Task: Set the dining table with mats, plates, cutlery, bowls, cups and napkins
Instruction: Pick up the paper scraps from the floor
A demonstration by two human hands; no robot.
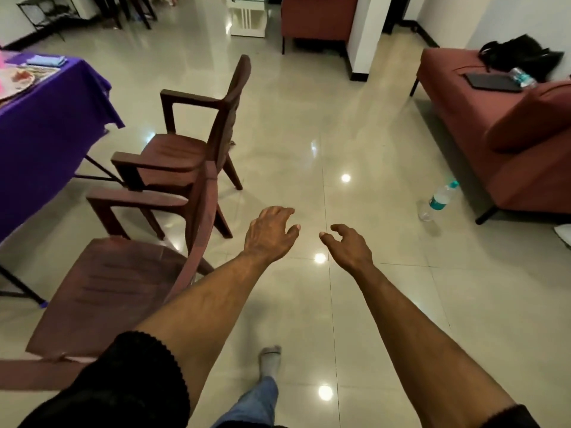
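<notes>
Above bare floor (309,134), both hands (272,233) empty, fingers forward.

A deep purple cloth (46,131) covers my dining table at far left, carrying a folded blue napkin (45,60) and a pale plate (15,81) marked with a reddish pattern. Two reddish-brown chairs, the near one (114,279) and the far one (191,137), stand on glossy beige floor tiles (309,134) dotted with white light reflections. The sofa (494,140) at right is rust red, with a black bag (522,54) and a dark tablet (491,81) on it. A clear bottle (438,200) on the floor wears a teal-and-white label. My sleeves (129,384) are black, my jeans (253,406) blue, my sock (270,359) grey.
</notes>
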